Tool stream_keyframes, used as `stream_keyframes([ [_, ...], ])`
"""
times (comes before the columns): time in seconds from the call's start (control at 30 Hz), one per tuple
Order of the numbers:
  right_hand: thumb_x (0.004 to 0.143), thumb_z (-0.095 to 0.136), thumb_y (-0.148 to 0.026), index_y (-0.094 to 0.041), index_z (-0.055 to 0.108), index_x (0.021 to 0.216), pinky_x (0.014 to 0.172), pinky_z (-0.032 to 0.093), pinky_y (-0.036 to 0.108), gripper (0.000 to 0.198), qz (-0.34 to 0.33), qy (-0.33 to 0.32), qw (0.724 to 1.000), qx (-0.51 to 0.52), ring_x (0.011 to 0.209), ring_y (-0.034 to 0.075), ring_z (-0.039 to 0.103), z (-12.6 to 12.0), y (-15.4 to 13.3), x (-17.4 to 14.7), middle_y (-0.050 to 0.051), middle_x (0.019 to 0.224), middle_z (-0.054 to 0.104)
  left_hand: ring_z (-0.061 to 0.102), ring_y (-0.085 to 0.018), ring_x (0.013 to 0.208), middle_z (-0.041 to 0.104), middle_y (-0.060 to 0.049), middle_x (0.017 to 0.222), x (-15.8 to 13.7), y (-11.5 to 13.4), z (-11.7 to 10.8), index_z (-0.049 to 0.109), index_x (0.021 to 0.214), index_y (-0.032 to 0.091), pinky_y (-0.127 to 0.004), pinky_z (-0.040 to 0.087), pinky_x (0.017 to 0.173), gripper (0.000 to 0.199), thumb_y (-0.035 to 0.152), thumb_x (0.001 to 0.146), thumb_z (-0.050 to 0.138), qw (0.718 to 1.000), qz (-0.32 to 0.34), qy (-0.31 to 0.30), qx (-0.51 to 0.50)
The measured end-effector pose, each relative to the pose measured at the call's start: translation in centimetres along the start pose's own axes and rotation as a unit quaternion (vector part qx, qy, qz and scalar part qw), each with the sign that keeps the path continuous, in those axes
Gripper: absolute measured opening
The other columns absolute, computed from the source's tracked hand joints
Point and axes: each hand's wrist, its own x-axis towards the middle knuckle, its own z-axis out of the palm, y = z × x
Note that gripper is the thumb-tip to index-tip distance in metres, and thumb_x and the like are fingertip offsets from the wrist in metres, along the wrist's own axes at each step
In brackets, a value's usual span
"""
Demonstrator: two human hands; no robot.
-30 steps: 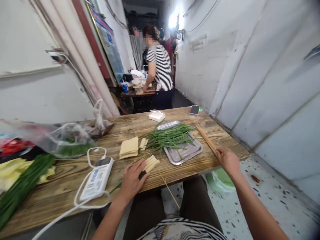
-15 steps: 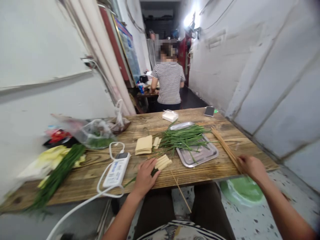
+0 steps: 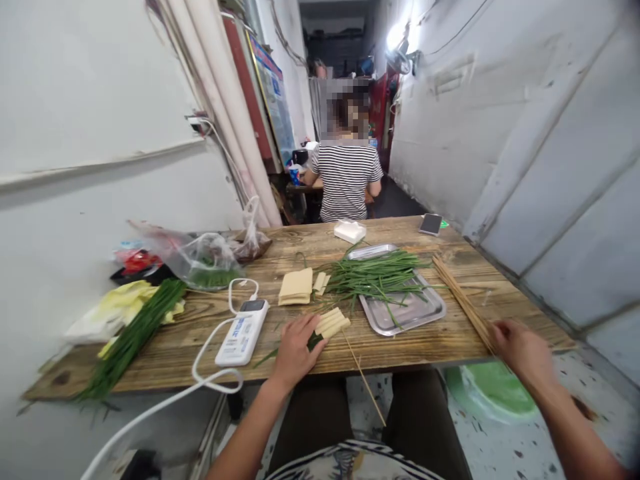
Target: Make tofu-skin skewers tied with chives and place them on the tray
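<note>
Pale rolls [image 3: 334, 323] were clasped beneath the left hand [image 3: 297, 348], apparently for steadiness, while skewers [image 3: 461, 298] were pinched at their near ends by the right hand [image 3: 523, 351].

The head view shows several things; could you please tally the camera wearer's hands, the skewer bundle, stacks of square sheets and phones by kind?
Left hand and right hand: 2
Skewer bundle: 1
Sheet stack: 1
Phone: 1
Total: 5
</note>
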Motion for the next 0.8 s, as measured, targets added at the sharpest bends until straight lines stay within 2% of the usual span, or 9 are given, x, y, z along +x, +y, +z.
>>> stream_keyframes([
  [0.1,0.086,0.046,-0.029,-0.016,0.067,0.081,0.062,0.038,0.026,0.024,-0.001,0.012,1.000,0.001,0.072,0.020,0.063,-0.2,-1.4,0.7,0.010,0.081,0.069,0.042,-0.030,0.130,0.049,-0.014,0.139,1.5,3.6,-1.2,0.050,0.128,0.022,-0.053,0.025,0.106,0.041,0.034,0.090,0.053,1.000,0.021,0.002,0.024],
  [0.17,0.086,0.046,-0.029,-0.017,0.067,0.078,0.059,0.036,0.026,0.025,0.010,0.008,1.000,0.000,0.070,0.019,0.062,-0.4,-2.0,0.8,0.009,0.079,0.069,0.041,-0.025,0.132,0.050,-0.011,0.138,3.8,7.5,-1.5,0.045,0.133,0.022,-0.048,0.023,0.109,0.040,0.030,0.094,0.045,0.993,0.102,-0.054,-0.009],
  [0.23,0.087,0.045,-0.031,-0.018,0.067,0.078,0.058,0.034,0.025,0.027,0.022,-0.004,1.000,0.007,0.068,0.018,0.062,-0.7,-2.3,0.6,0.008,0.076,0.069,0.038,-0.021,0.134,0.048,-0.009,0.141,7.1,11.9,-0.9,0.043,0.135,0.022,-0.043,0.023,0.111,0.041,0.031,0.096,0.041,0.975,0.193,-0.103,-0.038],
  [0.3,0.088,0.044,-0.033,-0.019,0.068,0.079,0.057,0.033,0.025,0.029,0.025,-0.019,0.999,0.026,0.068,0.018,0.062,-0.9,-2.3,0.1,0.008,0.074,0.069,0.034,-0.022,0.136,0.044,-0.010,0.144,10.7,16.2,0.8,0.039,0.138,0.019,-0.042,0.020,0.112,0.045,0.033,0.096,0.041,0.956,0.258,-0.130,-0.047],
  [0.37,0.088,0.042,-0.033,-0.019,0.069,0.082,0.058,0.034,0.025,0.031,0.018,-0.025,0.998,0.054,0.068,0.018,0.063,-1.0,-2.0,-0.3,0.007,0.075,0.070,0.034,-0.022,0.136,0.041,-0.010,0.146,14.0,19.9,3.5,0.035,0.140,0.017,-0.042,0.021,0.112,0.047,0.032,0.096,0.039,0.943,0.292,-0.155,-0.048],
  [0.47,0.089,0.041,-0.032,-0.020,0.070,0.084,0.060,0.035,0.025,0.032,-0.006,-0.021,0.996,0.082,0.070,0.018,0.064,-1.0,-1.4,-0.9,0.007,0.079,0.072,0.033,-0.022,0.137,0.038,-0.011,0.148,17.3,23.8,8.1,0.031,0.143,0.015,-0.041,0.022,0.111,0.050,0.031,0.096,0.038,0.924,0.323,-0.200,-0.051],
  [0.6,0.089,0.039,-0.029,-0.019,0.068,0.078,0.057,0.034,0.024,0.032,-0.025,-0.012,0.997,0.072,0.066,0.017,0.063,-0.9,-0.8,-1.1,0.007,0.075,0.071,0.035,-0.023,0.136,0.040,-0.012,0.147,18.7,25.9,12.7,0.038,0.139,0.014,-0.037,0.025,0.110,0.052,0.038,0.094,0.042,0.900,0.327,-0.286,-0.040],
  [0.7,0.091,0.037,-0.028,-0.020,0.065,0.074,0.057,0.035,0.024,0.033,-0.045,0.005,0.998,0.048,0.066,0.017,0.062,-0.9,0.4,-2.0,0.007,0.073,0.069,0.034,-0.023,0.136,0.040,-0.012,0.146,18.8,25.8,14.2,0.040,0.138,0.014,-0.035,0.024,0.112,0.051,0.040,0.094,0.041,0.900,0.330,-0.279,-0.051],
  [0.8,0.092,0.039,-0.031,-0.020,0.063,0.076,0.061,0.040,0.027,0.032,-0.062,0.009,0.997,0.039,0.070,0.019,0.063,-1.6,3.5,-5.4,0.007,0.076,0.069,0.033,-0.022,0.137,0.041,-0.012,0.146,18.9,25.2,14.6,0.041,0.137,0.014,-0.036,0.024,0.112,0.050,0.040,0.095,0.040,0.901,0.330,-0.273,-0.065],
])
